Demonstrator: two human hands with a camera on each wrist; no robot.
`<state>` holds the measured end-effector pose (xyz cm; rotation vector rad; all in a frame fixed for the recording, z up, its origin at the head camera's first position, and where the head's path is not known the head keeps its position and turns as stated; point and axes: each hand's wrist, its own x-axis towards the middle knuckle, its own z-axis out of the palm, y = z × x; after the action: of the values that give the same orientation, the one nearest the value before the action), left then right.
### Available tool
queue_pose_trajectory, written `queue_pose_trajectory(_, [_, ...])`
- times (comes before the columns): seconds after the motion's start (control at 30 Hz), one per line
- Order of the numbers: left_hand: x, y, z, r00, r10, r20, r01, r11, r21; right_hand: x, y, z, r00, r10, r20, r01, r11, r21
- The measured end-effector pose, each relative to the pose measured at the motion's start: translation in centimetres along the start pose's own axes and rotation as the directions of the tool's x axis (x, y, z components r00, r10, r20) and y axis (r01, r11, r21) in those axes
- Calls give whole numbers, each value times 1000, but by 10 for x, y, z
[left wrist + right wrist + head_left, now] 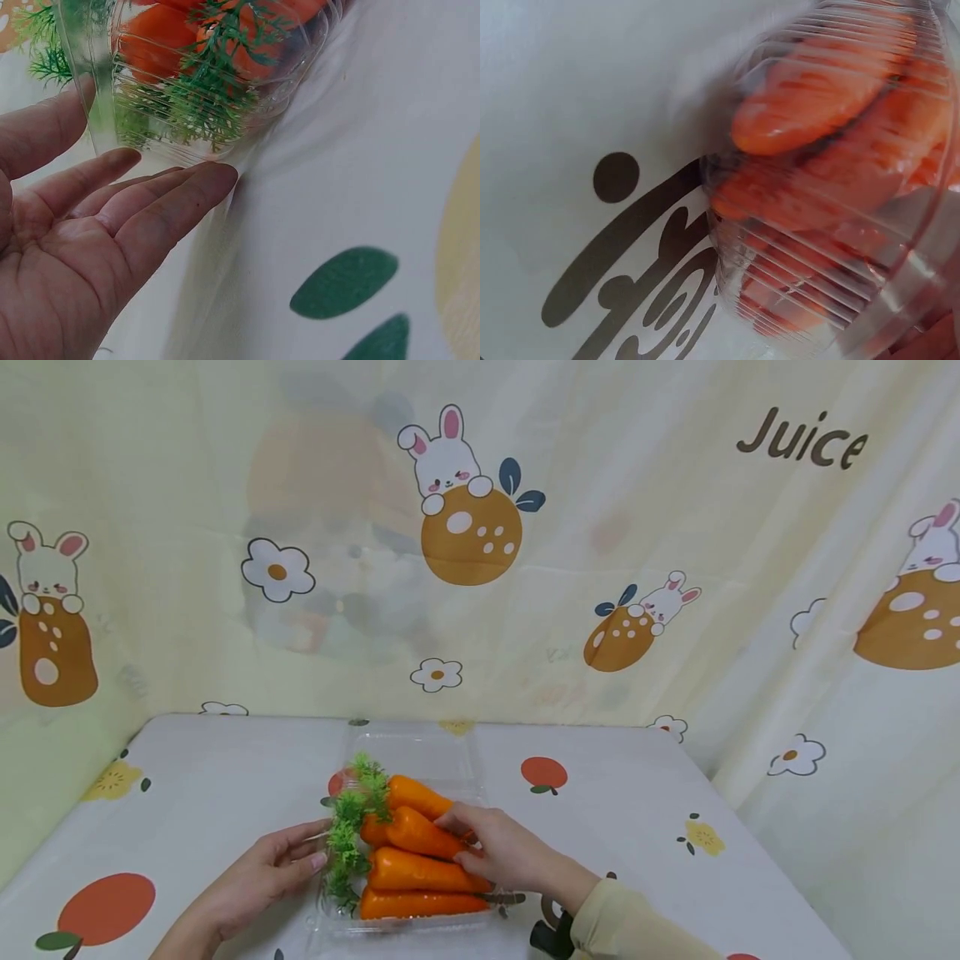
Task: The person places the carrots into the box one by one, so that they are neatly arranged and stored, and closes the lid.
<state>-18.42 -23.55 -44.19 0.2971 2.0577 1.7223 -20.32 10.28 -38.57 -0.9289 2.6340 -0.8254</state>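
Several orange toy carrots with green leafy tops lie side by side in a clear plastic box, tips to the right. My right hand reaches over the box's right side and pinches one carrot near its tip. On the left, my left hand has its fingers extended against the box's side, by the leaves. In the left wrist view the fingertips touch the ribbed clear wall. The right wrist view shows carrot tips through the plastic; only a bit of the hand shows.
The box's clear lid stands opened at the back. A white tablecloth with fruit prints covers the table, and a patterned curtain hangs behind it. Something black is at the right wrist.
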Motion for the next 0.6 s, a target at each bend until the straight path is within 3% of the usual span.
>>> queue_pose_trajectory(0.2, [1, 0, 0, 1000, 11, 3, -11, 1000, 7, -1, 2, 1, 1000, -25, -15, 24, 999, -29])
queue_pose_trajectory(0.6, [-1, 0, -1, 999, 32, 8, -32, 999, 14, -3, 1, -1, 1000, 10, -1, -10, 1000, 8])
